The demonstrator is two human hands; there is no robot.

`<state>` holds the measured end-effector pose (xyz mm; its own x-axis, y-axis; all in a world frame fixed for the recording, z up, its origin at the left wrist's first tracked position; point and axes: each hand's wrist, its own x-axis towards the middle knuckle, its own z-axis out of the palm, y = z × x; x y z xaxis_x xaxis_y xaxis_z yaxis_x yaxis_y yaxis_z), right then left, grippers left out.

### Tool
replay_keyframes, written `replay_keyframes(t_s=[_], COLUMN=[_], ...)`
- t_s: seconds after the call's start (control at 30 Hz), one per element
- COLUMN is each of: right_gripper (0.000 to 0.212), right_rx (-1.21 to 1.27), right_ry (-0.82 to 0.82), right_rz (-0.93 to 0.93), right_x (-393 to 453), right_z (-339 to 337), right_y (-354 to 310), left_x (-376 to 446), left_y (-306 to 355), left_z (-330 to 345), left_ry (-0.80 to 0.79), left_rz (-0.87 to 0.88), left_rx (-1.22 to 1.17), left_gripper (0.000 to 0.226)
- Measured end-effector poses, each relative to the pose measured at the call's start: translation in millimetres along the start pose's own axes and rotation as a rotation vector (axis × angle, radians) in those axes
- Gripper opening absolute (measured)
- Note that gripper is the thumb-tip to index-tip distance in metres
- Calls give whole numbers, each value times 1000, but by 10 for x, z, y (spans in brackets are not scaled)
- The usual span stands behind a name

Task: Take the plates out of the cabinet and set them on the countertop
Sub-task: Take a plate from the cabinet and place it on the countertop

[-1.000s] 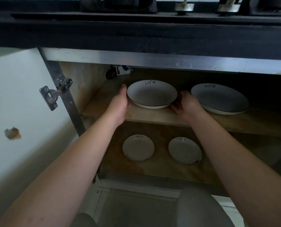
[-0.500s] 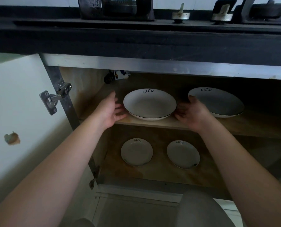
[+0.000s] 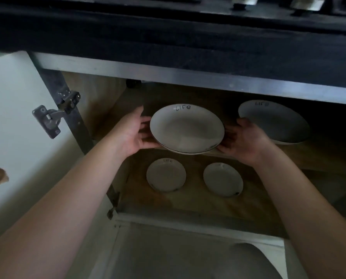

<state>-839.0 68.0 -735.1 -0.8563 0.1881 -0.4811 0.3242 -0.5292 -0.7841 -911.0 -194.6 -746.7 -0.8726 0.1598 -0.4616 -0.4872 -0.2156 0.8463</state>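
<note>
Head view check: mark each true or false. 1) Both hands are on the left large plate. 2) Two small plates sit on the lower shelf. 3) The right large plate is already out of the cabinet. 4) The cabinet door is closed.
1) True: the left hand and right hand hold the left large plate by its sides.
2) True: the small plates lie side by side, apart.
3) False: the right large plate rests on the upper shelf.
4) False: the cabinet door stands open at left.
</note>
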Motion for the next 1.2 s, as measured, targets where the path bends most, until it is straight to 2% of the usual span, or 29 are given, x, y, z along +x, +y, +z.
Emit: replay_keyframes(t_s=[0.1,0.27,0.43,0.6,0.83,0.97,1.2], right_gripper=[51,42,38,45,34,32,26], right_rx=[-14,-161,-164,-211,-268,-254,-311], right_ry=[-38,44,132,186,256,277,234], right_rz=[75,147,207,262,364,433,402], right_x=[-154,-425,-722,-1121,-2058,-2681,-3722], right_z=[66,185,260,289,516,701,1133], right_y=[-51,-67,23,85,24,4,-398], left_x=[-137,-462,-872,-1340,-2299,-2947,-4023], left_y=[-4,-7,6,12,205,426,970], left_z=[-23,-57,10,25,-180,-388,-511], left_ry=[32,79,137,238,298,301,247], left_rz=[-45,-170,-300,-363,-443,-494,-448], left_rx=[-17,-31,-34,-52,-70,-124,-135], left_gripper=[55,52,29,32,42,52,47])
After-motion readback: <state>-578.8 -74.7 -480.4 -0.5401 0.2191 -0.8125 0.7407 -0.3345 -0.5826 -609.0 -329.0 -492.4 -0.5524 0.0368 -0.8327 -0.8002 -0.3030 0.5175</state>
